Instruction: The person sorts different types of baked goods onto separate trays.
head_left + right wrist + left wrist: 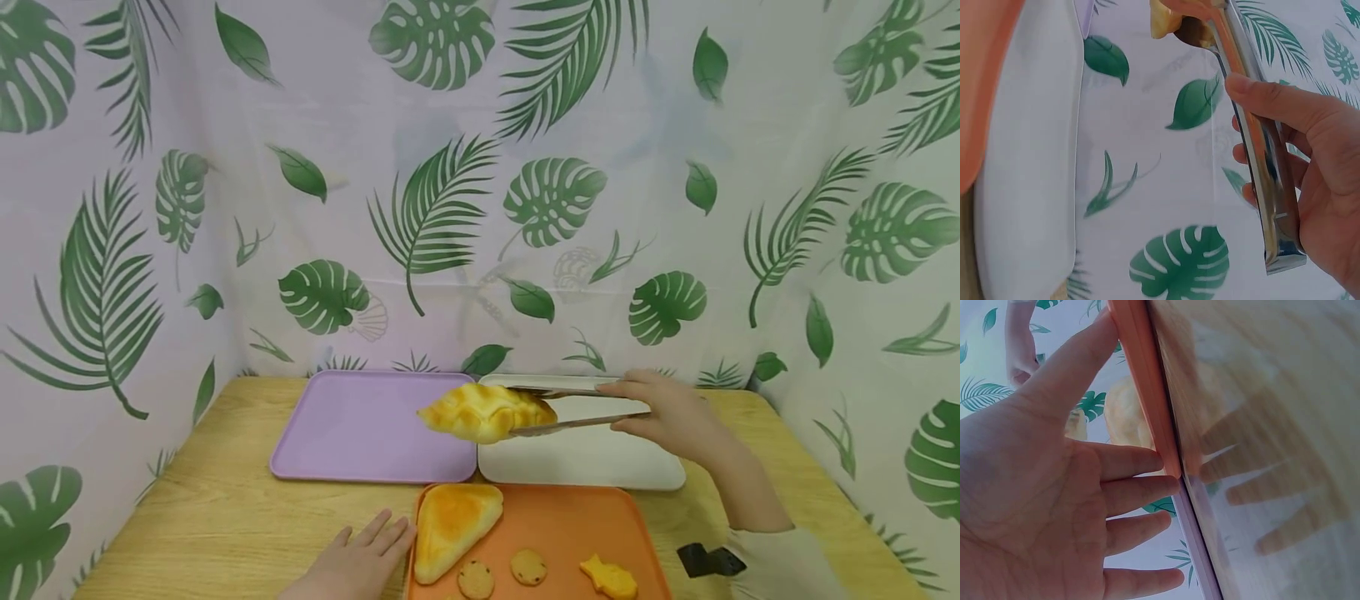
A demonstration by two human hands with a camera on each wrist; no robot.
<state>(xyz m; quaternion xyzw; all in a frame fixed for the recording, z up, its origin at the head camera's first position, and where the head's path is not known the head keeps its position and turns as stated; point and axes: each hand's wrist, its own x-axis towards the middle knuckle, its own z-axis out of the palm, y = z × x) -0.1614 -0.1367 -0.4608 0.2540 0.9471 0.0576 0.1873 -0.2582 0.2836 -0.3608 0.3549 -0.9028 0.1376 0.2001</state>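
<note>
My right hand (675,417) grips metal tongs (1267,175), thumb on one side and fingers round the other. Between the tongs' tips hangs a bumpy golden bread (487,412), raised over where the purple tray (360,425) and the white tray (592,462) meet. Only a bit of that bread shows at the top of the right wrist view. With its fingers straight, my left hand (356,562) touches the left side of the orange tray (570,525). In the left wrist view its thumb and fingertips meet the orange rim.
On the orange tray lie a triangular toast (453,529), a round cookie (528,567), another cookie (476,579) and a yellow fish-shaped biscuit (609,577). The trays stand on a wooden table (210,500). A leaf-print curtain (465,108) surrounds the back and sides.
</note>
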